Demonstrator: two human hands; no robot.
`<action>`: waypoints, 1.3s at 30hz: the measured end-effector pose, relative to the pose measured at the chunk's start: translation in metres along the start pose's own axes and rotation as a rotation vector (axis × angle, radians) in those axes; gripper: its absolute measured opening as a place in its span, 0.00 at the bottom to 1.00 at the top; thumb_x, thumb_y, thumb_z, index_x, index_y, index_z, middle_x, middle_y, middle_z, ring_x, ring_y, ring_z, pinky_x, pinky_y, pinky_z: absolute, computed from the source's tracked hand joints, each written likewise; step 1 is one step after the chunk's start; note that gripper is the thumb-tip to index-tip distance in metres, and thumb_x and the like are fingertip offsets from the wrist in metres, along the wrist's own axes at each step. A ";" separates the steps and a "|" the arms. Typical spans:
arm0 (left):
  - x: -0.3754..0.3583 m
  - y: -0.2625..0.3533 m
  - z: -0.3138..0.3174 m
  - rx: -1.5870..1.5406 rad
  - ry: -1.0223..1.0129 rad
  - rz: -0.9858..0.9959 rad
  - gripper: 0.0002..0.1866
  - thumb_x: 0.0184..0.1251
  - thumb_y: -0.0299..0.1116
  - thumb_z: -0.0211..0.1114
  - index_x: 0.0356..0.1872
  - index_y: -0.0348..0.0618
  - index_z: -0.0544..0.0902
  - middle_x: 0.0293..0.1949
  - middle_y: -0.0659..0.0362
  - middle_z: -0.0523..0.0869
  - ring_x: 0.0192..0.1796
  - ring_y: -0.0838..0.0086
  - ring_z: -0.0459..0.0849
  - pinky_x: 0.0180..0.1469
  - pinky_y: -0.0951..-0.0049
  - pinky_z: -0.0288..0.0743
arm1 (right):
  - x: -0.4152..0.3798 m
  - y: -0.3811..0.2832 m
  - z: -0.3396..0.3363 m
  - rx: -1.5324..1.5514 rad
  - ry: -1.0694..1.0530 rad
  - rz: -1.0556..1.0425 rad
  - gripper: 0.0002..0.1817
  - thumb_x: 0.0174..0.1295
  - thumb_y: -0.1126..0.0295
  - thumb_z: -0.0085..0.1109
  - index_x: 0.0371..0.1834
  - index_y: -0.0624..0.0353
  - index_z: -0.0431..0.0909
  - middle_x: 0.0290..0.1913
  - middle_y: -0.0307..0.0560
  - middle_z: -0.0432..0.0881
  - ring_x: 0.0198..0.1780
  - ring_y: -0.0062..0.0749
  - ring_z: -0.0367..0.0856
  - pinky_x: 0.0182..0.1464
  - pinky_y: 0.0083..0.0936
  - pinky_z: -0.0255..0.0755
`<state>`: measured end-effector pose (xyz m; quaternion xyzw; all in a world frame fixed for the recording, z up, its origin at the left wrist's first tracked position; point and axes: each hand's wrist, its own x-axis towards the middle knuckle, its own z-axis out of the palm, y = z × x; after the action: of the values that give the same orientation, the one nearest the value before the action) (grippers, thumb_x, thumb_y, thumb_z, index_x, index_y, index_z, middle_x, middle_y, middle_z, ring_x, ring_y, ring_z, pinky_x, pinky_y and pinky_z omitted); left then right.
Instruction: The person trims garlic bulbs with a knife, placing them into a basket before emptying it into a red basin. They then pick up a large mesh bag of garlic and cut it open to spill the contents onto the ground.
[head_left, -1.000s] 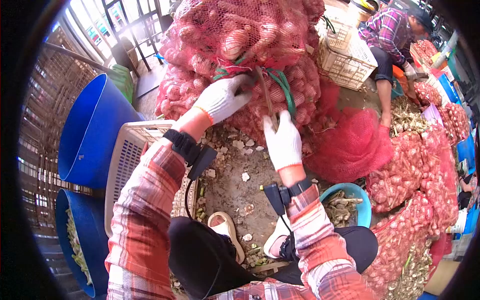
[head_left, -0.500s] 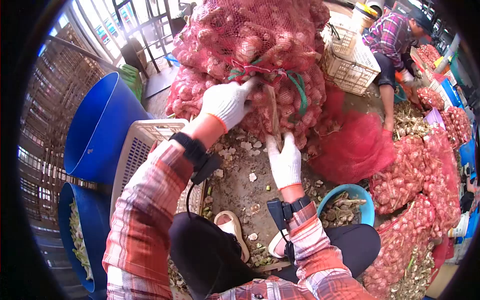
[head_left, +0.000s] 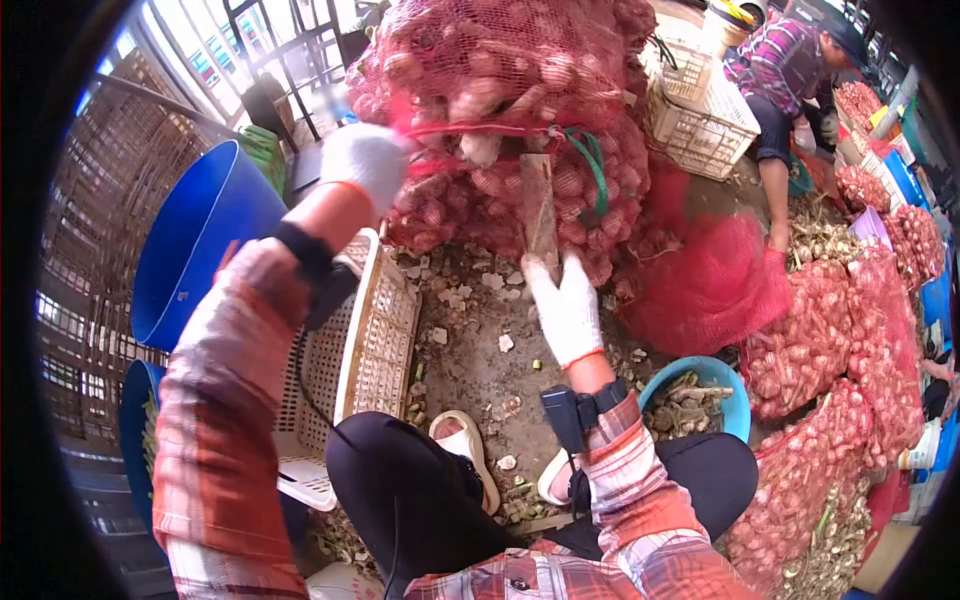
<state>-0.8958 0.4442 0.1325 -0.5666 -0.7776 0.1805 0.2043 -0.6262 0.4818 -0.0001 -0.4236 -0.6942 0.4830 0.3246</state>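
In front of me stands a large red mesh sack [head_left: 520,70] packed with garlic bulbs. A stretched red string [head_left: 455,129] runs across its tied part to my left hand [head_left: 365,170], which is blurred and closed, at the left of the sack. A green tie [head_left: 598,175] hangs at the string's right end. My right hand [head_left: 565,310], in a white glove, grips the lower end of a flat, worn, wood-coloured stick-like tool [head_left: 539,200]. The tool points upward against the sack, its tip just below the string. Both hands wear white knit gloves.
A cream plastic crate [head_left: 365,330] stands left of my knees, beside a blue barrel [head_left: 165,250]. A turquoise basin [head_left: 735,385] holds scraps near my right knee. Empty red netting [head_left: 700,300] and full garlic sacks [head_left: 800,350] lie right. Another person [head_left: 785,75] works behind.
My left hand has moved left, away from the sack's tied part, drawing the red string taut. The right hand and tool have barely moved. More of the cream crate shows.
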 end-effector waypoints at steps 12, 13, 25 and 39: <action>-0.006 0.061 0.013 -1.071 0.055 0.175 0.42 0.66 0.56 0.67 0.75 0.44 0.66 0.57 0.47 0.85 0.56 0.56 0.85 0.64 0.61 0.75 | -0.010 -0.018 -0.026 0.157 0.189 -0.008 0.22 0.70 0.54 0.62 0.48 0.65 0.75 0.35 0.61 0.83 0.34 0.45 0.81 0.41 0.40 0.75; 0.000 0.075 0.002 -1.302 0.089 0.091 0.39 0.65 0.54 0.68 0.71 0.39 0.70 0.54 0.49 0.87 0.53 0.58 0.86 0.60 0.63 0.76 | -0.010 -0.020 -0.032 0.132 0.212 -0.018 0.22 0.70 0.53 0.62 0.48 0.65 0.75 0.36 0.62 0.83 0.35 0.46 0.81 0.41 0.41 0.75; 0.032 0.086 -0.060 -1.933 0.184 -0.093 0.14 0.70 0.38 0.69 0.43 0.37 0.84 0.39 0.60 0.89 0.39 0.79 0.85 0.43 0.75 0.79 | -0.012 -0.001 -0.022 0.304 0.036 0.058 0.23 0.72 0.53 0.59 0.53 0.65 0.74 0.33 0.54 0.85 0.30 0.37 0.85 0.34 0.34 0.76; 0.089 0.095 -0.084 -2.092 0.108 -0.010 0.11 0.70 0.36 0.70 0.44 0.42 0.81 0.40 0.55 0.89 0.37 0.70 0.90 0.36 0.65 0.86 | 0.028 -0.054 0.050 1.319 0.049 0.302 0.20 0.74 0.52 0.57 0.53 0.55 0.65 0.25 0.42 0.77 0.17 0.27 0.75 0.17 0.24 0.70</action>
<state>-0.7998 0.5607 0.1655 -0.4647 -0.5379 -0.6085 -0.3528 -0.6959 0.4782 0.0361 -0.2401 -0.1799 0.8358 0.4597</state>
